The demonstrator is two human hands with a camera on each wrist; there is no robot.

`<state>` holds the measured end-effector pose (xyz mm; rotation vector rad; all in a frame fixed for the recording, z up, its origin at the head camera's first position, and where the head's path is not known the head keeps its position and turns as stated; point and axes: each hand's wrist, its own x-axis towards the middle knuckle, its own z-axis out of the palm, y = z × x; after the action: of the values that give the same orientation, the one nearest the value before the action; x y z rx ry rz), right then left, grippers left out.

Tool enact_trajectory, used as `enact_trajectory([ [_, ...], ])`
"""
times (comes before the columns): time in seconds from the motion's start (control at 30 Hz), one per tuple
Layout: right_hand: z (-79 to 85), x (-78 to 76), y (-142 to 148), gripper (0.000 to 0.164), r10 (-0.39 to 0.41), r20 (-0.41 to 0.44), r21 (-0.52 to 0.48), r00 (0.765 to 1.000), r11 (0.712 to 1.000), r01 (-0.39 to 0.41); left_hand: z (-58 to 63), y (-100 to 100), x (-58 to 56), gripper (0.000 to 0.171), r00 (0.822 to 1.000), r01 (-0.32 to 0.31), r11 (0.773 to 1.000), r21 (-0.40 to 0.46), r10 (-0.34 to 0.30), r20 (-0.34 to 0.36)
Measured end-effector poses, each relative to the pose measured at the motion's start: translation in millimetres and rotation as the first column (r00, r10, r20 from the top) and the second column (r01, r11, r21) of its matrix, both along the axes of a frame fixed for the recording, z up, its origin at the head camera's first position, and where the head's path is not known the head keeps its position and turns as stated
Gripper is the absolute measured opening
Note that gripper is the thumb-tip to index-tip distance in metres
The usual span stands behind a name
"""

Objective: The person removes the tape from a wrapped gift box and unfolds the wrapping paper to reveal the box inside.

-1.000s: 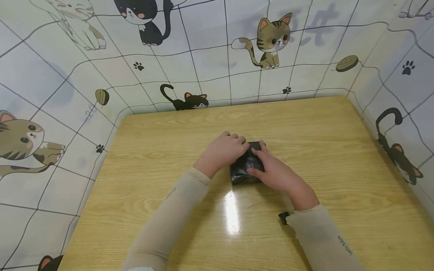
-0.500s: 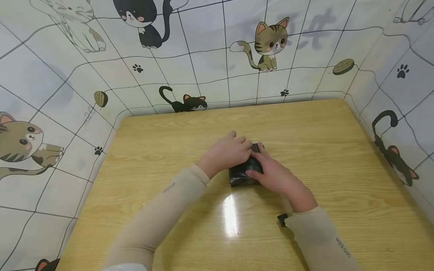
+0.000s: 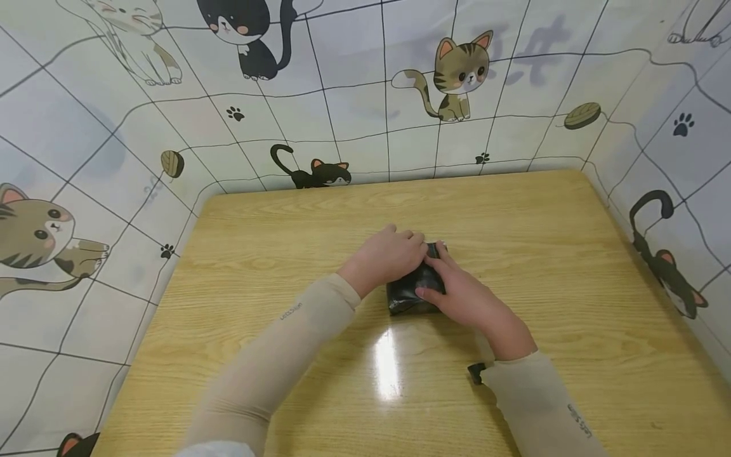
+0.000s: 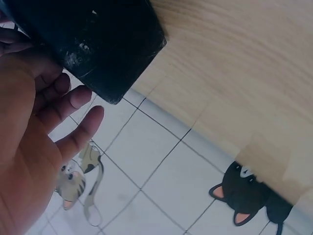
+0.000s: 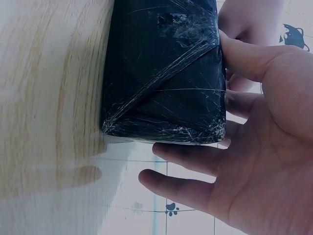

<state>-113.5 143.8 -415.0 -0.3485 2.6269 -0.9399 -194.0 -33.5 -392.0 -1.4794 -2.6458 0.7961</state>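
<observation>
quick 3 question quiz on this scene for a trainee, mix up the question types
1. True or false: the black wrapped bundle lies on the wooden table.
2. Which hands touch the bundle? A) left only B) right only C) both
3. Fill in: the wall behind the table shows cartoon ____.

Key
1. True. It rests on the tabletop, near its middle.
2. C. The left hand lies over its left side; the right hand has its thumb on the side and its fingers on the far end.
3. Cats.
</observation>
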Motion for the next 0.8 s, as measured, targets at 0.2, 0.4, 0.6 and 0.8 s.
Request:
enact_trajectory([
  [0.2,-2.6,0.1,2.9,0.077,-0.007,0.007,-0.009,1.000,1.000,0.007,-11.0,-3.8,-15.1,0.039,0.974,-0.139,0.980,0.142,0.109,0.198],
  [0.4,-2.5,-0.2,2.9,0.078,-0.019,0.012,-0.033,1.000,0.999,0.020,-12.4,-9.4,-24.7,0.025,0.929,-0.226,0.937,0.265,0.126,0.348],
  [0.6,-3.5,-0.7,3.1,0.092,-0.073,0.071,-0.054,0.995,0.996,0.077,-5.7,-15.7,-25.0,0.020,0.879,-0.295,0.881,0.370,0.098,0.468],
  [0.8,-7.3,-1.2,7.5,0.098,-0.099,0.100,-0.061,0.990,0.993,0.106,-3.1,-14.5,-22.4,0.019,0.911,-0.236,0.890,0.391,0.063,0.408],
])
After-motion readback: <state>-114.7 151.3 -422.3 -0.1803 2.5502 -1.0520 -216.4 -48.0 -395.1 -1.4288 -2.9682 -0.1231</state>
